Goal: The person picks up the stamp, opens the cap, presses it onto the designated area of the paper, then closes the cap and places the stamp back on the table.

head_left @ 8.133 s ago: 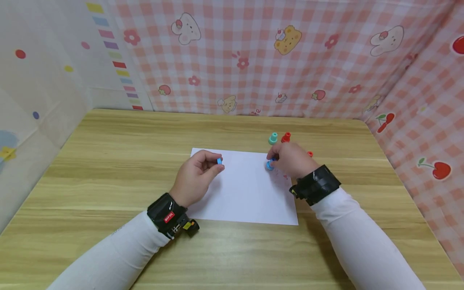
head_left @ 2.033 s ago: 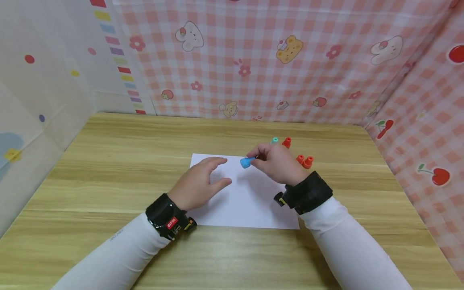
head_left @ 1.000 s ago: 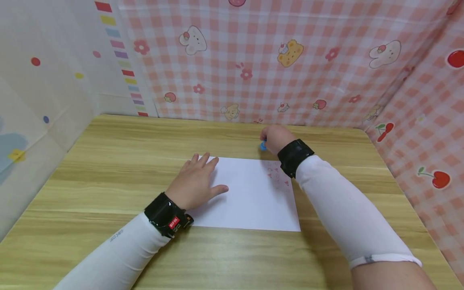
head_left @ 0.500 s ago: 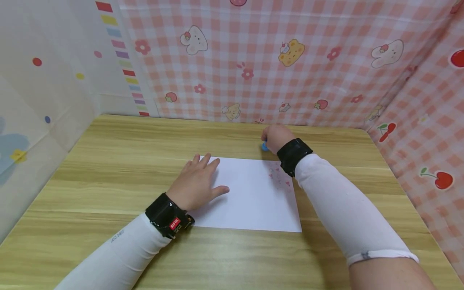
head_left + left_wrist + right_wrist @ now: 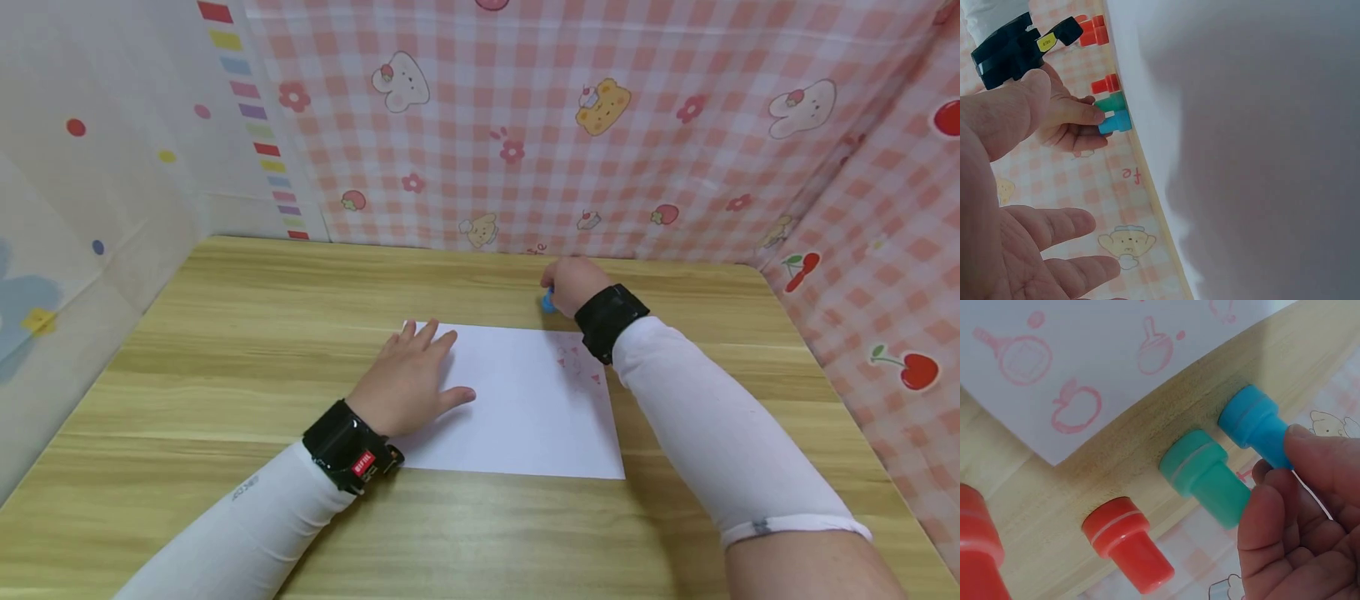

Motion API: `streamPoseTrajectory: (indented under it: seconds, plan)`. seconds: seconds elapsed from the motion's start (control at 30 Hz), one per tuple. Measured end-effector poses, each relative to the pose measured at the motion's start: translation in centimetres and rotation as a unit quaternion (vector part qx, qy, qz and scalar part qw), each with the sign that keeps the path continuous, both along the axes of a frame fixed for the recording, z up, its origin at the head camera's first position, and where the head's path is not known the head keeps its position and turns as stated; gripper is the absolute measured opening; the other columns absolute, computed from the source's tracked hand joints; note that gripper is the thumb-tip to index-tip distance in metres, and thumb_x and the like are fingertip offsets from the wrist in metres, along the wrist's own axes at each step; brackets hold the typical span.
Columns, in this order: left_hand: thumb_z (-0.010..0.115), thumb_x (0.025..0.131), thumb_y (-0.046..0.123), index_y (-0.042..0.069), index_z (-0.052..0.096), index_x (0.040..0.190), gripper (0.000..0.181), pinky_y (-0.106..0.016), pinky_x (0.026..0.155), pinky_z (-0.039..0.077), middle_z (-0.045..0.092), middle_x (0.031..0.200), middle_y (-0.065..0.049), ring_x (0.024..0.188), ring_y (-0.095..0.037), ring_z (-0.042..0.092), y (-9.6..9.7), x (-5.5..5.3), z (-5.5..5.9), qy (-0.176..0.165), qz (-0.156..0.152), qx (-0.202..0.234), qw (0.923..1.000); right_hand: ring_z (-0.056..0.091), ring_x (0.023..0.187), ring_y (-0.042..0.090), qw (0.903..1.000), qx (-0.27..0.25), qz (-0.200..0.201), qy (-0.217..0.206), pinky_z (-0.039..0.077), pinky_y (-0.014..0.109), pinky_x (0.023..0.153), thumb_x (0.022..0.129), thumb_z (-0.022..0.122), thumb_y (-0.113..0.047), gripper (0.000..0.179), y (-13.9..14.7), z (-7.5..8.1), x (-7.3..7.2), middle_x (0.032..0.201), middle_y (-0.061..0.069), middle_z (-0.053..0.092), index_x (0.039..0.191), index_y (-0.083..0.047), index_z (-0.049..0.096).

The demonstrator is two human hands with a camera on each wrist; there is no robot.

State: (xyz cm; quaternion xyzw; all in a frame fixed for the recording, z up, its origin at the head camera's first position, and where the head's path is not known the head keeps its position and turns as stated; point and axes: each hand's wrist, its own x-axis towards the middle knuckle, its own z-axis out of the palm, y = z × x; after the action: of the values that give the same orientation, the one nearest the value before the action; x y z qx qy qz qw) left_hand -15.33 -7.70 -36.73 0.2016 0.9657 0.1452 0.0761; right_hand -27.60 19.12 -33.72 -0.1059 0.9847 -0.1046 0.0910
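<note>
At the back of the table, my right hand [image 5: 576, 282] pinches the narrow handle of a blue toy stamp [image 5: 1250, 419] between thumb and fingers. The stamp stands on its wide end on the wood, just beyond the paper. Beside it in the right wrist view are a green stamp [image 5: 1197, 469] and a red stamp [image 5: 1125, 544]. My left hand [image 5: 401, 383] lies with spread fingers over the left part of a white sheet of paper [image 5: 517, 417]. Pink prints [image 5: 1077, 409], one apple-shaped, mark the sheet's far right corner.
More red stamps [image 5: 1092, 32] stand farther along the row in the left wrist view. My right hand hides most of the row from the head view. A pink checked cloth [image 5: 480, 125] hangs behind the wooden table [image 5: 225, 333].
Earlier my left hand held a small blue cap and my right the blue stamp over the paper. The right hand has since carried the stamp back beside the green one; the left has flattened, without the cap.
</note>
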Motion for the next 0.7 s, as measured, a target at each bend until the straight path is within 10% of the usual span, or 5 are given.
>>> streamPoseTrajectory:
  seconds: [0.3,0.7]
  plan:
    - [0.066,0.097,0.063,0.009,0.039,0.162,0.089,-0.063,0.13,0.017,0.028,0.171,-0.025,0.159,-0.051,0.019,0.0,0.0,-0.1,-0.001,0.003,0.001,1.0,0.064,0.122,0.035,0.9971,-0.054,-0.04,-0.037,0.054,0.051,0.108,0.103,0.061,-0.003,0.036,2.7,2.3,1.5,0.137,0.022,0.066,0.139,0.0,0.064]
    - [0.066,0.097,0.062,0.007,0.039,0.162,0.089,-0.065,0.129,0.018,0.028,0.17,-0.026,0.159,-0.052,0.018,0.2,0.1,-0.1,-0.004,-0.003,-0.002,1.0,0.065,0.089,0.029,0.9974,0.036,-0.018,-0.059,0.059,0.047,0.087,0.093,0.076,-0.009,0.027,7.6,2.8,4.4,0.108,0.019,0.074,0.117,0.002,0.074]
